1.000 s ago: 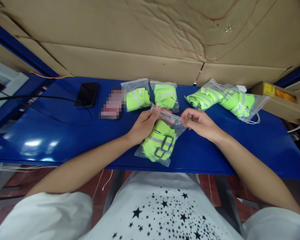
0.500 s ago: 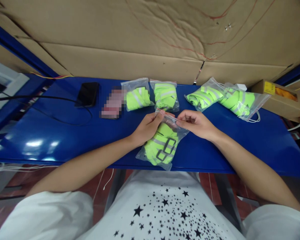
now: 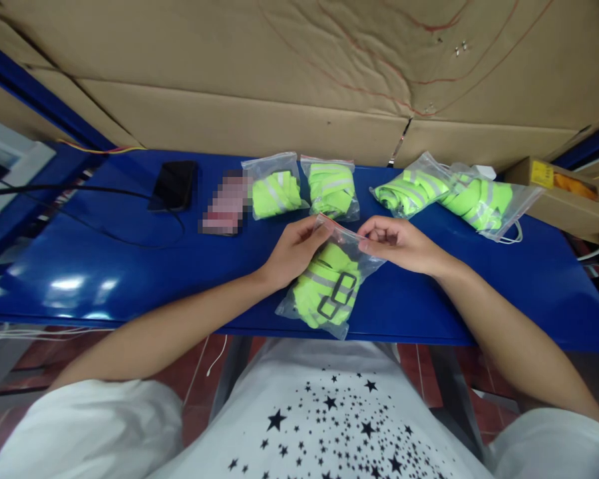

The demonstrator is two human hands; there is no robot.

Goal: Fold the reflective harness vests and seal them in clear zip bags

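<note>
**While the left hand (image 3: 295, 251) grips its upper left, the right hand (image 3: 400, 245) pinches the seal of a clear zip-seal bag (image 3: 352, 256)**

As the 2 bare hands meet the bag from opposite sides, its red-lined seal (image 3: 348, 230) slopes down from left to right between them. The left hand is closed on the bag, thumb lying over the upper left corner. The right hand is narrow, thumb and index finger pinching the plastic at the right end of the seal, the other fingers curled. The bag lies over the blue tabletop (image 3: 130, 279), close to the front edge; whether its base touches the surface cannot be told. Inside is a folded fluorescent yellow-green strap bundle (image 3: 312, 303) with grey bands and 2 dark rectangular buckles (image 3: 335, 301) facing up.

Behind the hands, 4 similar bags line the rear of the tabletop: the far-left bag (image 3: 277, 193) and the centre-left bag (image 3: 331, 187) lie just beside each other, while the centre-right bag (image 3: 410, 191) and the far-right bag (image 3: 482, 205) overlap in view. A cardboard box (image 3: 559, 209) with a yellow label and orange contents stands at far right. On the left lie a black phone-like device (image 3: 173, 186) and a pixelated pink item (image 3: 224, 205), its details obscured. A black cable (image 3: 80, 190) crosses at left. Brown cardboard (image 3: 229, 113) backs the tabletop.
</note>
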